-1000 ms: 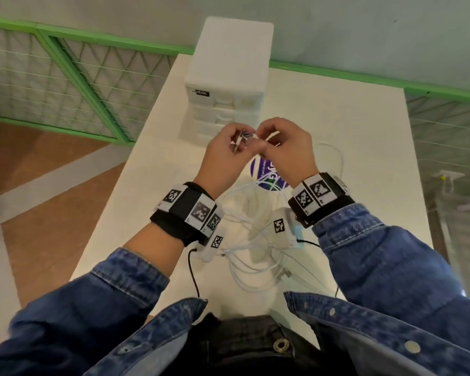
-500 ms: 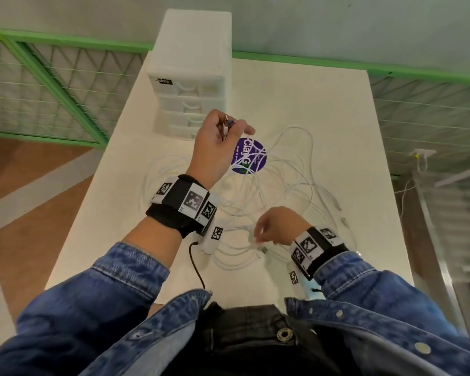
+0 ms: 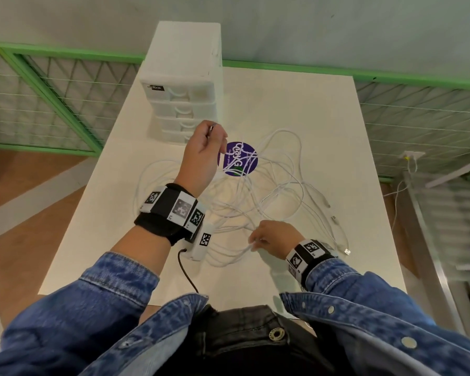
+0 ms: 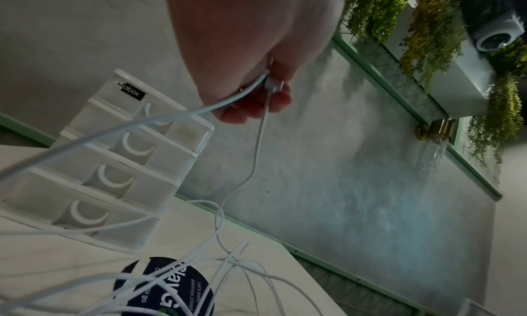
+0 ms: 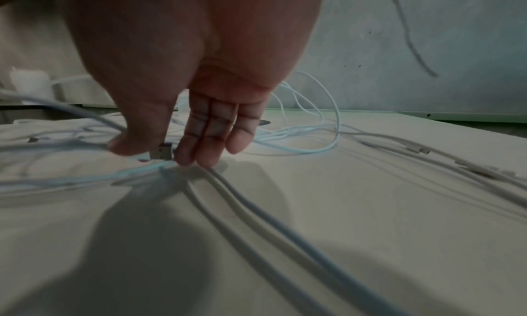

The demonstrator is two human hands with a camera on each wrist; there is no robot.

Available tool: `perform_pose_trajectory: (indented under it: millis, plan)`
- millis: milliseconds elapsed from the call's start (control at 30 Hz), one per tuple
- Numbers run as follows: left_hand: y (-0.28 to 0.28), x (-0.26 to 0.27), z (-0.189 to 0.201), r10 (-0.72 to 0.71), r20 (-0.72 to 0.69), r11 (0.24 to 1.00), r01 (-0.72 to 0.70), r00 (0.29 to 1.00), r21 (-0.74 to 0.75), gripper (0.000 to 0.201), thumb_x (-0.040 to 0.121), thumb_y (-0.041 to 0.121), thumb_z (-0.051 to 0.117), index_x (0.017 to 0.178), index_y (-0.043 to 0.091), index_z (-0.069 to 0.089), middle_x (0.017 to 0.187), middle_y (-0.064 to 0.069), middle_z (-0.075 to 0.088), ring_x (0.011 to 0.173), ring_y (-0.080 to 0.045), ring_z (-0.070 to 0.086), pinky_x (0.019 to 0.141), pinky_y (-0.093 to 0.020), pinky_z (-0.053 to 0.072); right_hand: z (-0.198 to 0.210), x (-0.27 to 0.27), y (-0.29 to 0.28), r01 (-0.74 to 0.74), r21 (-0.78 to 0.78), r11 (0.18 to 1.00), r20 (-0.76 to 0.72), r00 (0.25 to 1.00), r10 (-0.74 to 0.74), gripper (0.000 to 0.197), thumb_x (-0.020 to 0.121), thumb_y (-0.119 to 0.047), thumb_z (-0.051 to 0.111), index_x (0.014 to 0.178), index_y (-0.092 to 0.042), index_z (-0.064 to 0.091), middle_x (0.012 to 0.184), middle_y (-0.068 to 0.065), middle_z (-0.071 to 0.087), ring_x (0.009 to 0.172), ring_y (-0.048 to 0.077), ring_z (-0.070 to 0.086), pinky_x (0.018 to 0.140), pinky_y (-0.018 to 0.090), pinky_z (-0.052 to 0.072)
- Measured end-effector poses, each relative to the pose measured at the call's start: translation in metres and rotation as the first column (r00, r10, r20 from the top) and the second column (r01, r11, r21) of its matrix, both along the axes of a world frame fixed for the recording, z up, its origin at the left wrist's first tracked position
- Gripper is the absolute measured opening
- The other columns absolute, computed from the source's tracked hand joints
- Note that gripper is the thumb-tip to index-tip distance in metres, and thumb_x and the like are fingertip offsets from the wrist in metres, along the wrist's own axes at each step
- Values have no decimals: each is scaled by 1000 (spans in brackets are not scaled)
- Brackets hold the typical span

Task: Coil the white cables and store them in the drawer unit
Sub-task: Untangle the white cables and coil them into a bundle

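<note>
Left hand raised, pinching a cable end, right hand pinching a USB plug low over tangled white cables, drawer unit far left on worktop

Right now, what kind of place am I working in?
Probably an indoor workspace or demo area rather than a home: a white table against a grey wall, green-framed mesh railings around it, and hanging plants above.

I see a white table carrying the drawer unit at its far left, loose white cables tangled across the middle, over a purple sticker.
</note>
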State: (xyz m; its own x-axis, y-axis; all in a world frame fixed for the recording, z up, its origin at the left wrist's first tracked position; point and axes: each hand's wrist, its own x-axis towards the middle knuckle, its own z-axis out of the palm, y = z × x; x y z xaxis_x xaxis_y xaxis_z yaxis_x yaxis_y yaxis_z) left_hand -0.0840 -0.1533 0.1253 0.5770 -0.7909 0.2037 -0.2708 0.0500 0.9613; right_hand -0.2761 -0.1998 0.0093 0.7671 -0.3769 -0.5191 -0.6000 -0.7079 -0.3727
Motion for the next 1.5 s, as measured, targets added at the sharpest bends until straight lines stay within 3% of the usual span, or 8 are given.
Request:
perform_pose_trajectory:
  millis: [133,367,567,700,833,967,1133,1500]
  plan:
    - [4,-9,-7,-150,-32,986,152,988,66,24,101,13,36,80,19,47,65,0,49,69,-22,50,71,-20,45,7,1,0,131,44,990,193,972,-137,20,92,-28,52,103,-20,66,103,3,70,96,23,62,84,31,45]
    - [12,-9,-29,-193,113,954,159,975,253,13,99,22,43,88,19,51,62,9,48,54,1,45,61,-21,37,36,15,-16,317,142,938,420,838,-347,22,89,-25,56,109,-22,65,77,-5,63,70,11,55,72,26,42]
    - [19,36,-15,10,29,994,-13,1000,110,17,100,16,39,87,19,50,60,11,48,59,-10,53,76,-36,46,65,14,-43,480,269,835,628,570,-530,17,84,-12,59,90,-25,69,74,-11,55,59,-4,49,60,6,37]
    - [21,42,-6,40,-4,997,-39,999,62,23,101,13,35,85,20,49,64,1,42,52,-3,44,70,-36,50,95,23,-54,513,355,782,718,385,-579,14,84,-13,61,88,-24,70,69,-11,60,56,2,52,61,17,45]
    - [13,17,-1,-87,83,980,70,993,189,15,100,18,40,89,18,51,64,3,43,57,-6,43,61,-22,40,115,50,-37,367,407,837,714,444,-542,10,84,-13,65,88,-21,69,81,3,70,64,20,65,63,19,51]
    - [10,-3,-6,-212,68,947,188,975,259,9,95,19,54,99,12,51,75,12,52,60,14,53,60,-4,38,121,65,-23,291,521,802,686,417,-597,19,82,0,61,93,-14,66,83,6,69,57,7,64,59,15,51]
    - [12,1,-21,-278,108,900,220,954,375,12,90,28,61,94,19,54,79,15,54,65,8,49,63,-8,37,105,55,-17,323,571,755,644,394,-656,25,83,-2,61,98,-22,60,80,3,71,62,20,68,69,34,58]
    - [19,-15,-48,-297,150,844,186,943,502,24,92,33,57,98,11,61,82,13,56,77,0,51,66,-17,37,46,1,-3,480,478,736,501,539,-677,27,86,-12,59,108,-27,59,91,0,69,77,18,68,76,24,51]
